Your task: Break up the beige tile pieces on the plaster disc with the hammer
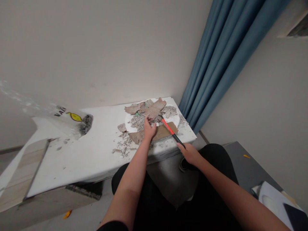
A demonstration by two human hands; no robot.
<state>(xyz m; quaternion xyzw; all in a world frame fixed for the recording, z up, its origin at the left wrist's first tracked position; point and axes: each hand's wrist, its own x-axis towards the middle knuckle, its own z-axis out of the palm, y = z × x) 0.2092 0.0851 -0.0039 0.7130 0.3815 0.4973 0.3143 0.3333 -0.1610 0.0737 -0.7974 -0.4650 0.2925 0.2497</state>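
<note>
On the white worktop (96, 150) sits a white plate (176, 120) heaped with brown broken pieces (150, 109), where the hammer (169, 128) lies with its handle end clenched in the right grip (190, 153), while the left grip (149, 129) rests on the pieces, grasping or not I cannot tell.

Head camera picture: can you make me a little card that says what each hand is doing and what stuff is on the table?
Left hand: rests on flat brown broken pieces
Right hand: grips the black end of a red and black handled hammer
Mess: grey crumbled rubble on a round white plate
Surface: low white table
Nearby: clear plastic bag at left, blue fabric curtain at right
</note>
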